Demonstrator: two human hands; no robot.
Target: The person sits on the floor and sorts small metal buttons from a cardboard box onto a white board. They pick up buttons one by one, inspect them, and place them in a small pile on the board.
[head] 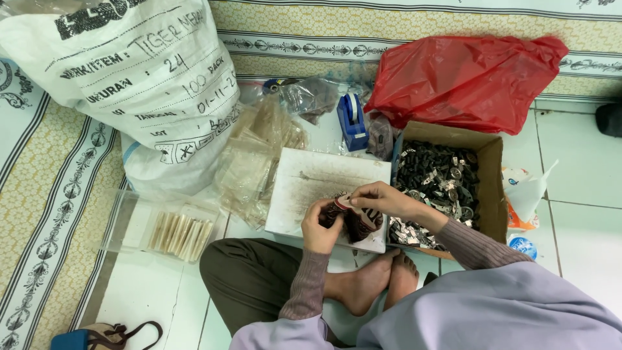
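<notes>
We hold a small bundle of dark striped bands in both hands, just above the near edge of a flat white box lid that lies on the floor in front of our crossed legs. Our left hand is clenched around the left side of the bundle. Our right hand pinches the top of it with fingertips, where a little pale piece sticks up. We cannot tell just what the small pieces are.

Right of the lid sits a brown cardboard box, touching it. It holds a big heap of small black and silver clips, so it looks like plenty of those are left. Far behind the box lies a red plastic bag. A blue tape holder stands just beyond the lid.

Left of the lid we see a loose stack of clear little bags. Near that, further left, is a clear tray with pale packed bundles lined up inside, so some work looks done already. A big white sack stands at the far left, on a patterned mat. At the right, by the cardboard box, lies some white wrapping on the floor tiles.
</notes>
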